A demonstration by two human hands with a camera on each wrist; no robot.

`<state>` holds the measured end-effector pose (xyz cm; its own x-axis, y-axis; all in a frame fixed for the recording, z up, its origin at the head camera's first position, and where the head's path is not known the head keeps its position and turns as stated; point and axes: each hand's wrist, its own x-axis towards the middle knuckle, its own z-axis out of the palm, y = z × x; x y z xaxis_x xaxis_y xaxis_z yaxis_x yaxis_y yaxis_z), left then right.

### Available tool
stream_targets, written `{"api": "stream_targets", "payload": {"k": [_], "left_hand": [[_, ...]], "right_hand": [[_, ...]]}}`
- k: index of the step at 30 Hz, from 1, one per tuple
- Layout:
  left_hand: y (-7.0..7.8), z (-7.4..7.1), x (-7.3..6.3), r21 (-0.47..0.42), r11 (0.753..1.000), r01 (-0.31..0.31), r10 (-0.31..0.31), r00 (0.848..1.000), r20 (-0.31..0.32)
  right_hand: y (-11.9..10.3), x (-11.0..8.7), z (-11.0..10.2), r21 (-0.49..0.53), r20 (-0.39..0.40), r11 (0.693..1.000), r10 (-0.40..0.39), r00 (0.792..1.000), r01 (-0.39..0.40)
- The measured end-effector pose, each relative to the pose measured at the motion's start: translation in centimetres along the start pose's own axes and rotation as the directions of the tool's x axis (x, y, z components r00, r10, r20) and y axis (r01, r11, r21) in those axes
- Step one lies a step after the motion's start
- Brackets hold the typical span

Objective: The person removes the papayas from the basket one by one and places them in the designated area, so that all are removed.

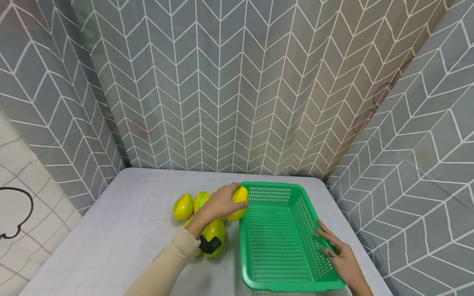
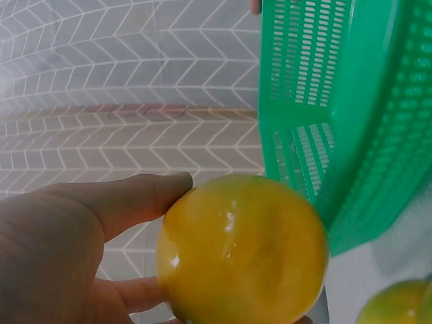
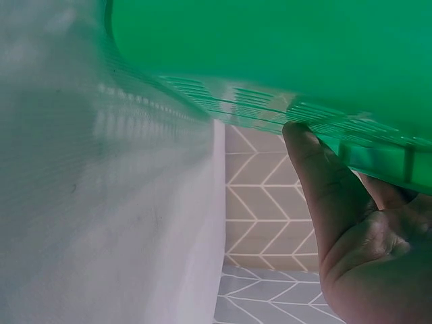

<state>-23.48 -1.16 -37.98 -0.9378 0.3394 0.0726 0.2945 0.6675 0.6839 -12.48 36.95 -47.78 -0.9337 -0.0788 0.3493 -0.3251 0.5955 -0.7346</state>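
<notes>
My left hand point(image 1: 221, 202) holds a glossy yellow mango point(image 1: 240, 202) at the left rim of a green plastic basket point(image 1: 277, 242). In the left wrist view, the thumb and fingers grip the mango point(image 2: 243, 250) from one side, and the basket wall point(image 2: 364, 135) rises just beyond it. My right hand point(image 1: 343, 259) grips the basket's right side. The right wrist view shows a digit of this hand point(image 3: 364, 250) pressed against the basket's slotted outer wall. The basket's slotted floor is bare.
Several yellow-green mangoes point(image 1: 183, 207) lie on the white-covered table point(image 1: 126, 222) left of the basket, some partly hidden behind my left forearm. A grey curtain with white chevron lines point(image 1: 222, 102) hangs behind the table, with more at both sides.
</notes>
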Motion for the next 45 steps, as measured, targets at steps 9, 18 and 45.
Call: {"api": "stream_targets", "payload": {"k": [9,18,45], "left_hand": [[-2.0,-1.4,-2.0,-0.002,0.995,0.101,-0.101,0.994,-0.042],[-4.0,-2.2,-4.0,0.003,0.989,0.145,-0.144,0.988,-0.063],[-10.0,-5.9,-10.0,-0.014,0.964,0.267,-0.267,0.960,-0.088]], "right_hand": [[0.1,0.0,0.1,0.029,-0.001,0.999,-0.019,1.000,0.019],[0.1,0.1,0.0,0.003,0.001,1.000,-0.022,1.000,0.022],[0.1,0.0,0.0,0.014,0.004,1.000,-0.014,1.000,0.013]]}}
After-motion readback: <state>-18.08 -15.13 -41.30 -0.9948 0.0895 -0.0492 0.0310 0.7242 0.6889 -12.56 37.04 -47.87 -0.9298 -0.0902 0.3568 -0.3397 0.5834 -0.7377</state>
